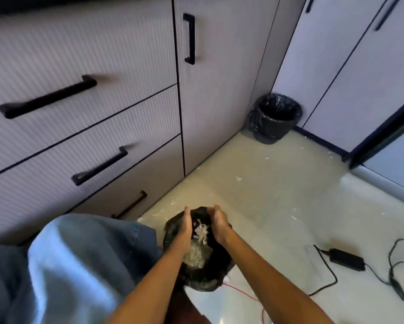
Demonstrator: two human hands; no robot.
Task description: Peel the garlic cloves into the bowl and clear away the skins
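Both hands over near black-lined bin (196, 274), cupped together so skins fall inside. Left hand (185, 224) and right hand (219, 226) half curled, garlic skins (202, 232) between palms, tight grip cannot tell. More skins heaped in bin (197, 253); scraps on floor (278, 195). Bowl not visible.

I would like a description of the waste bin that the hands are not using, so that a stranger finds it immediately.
Follow the grey cabinet wall to the far corner where it meets the white doors. The small round bin stands on the floor there, lined with a crinkled black bag. Unlike the black bag between the hands, it shows no garlic skins inside and nobody touches it.
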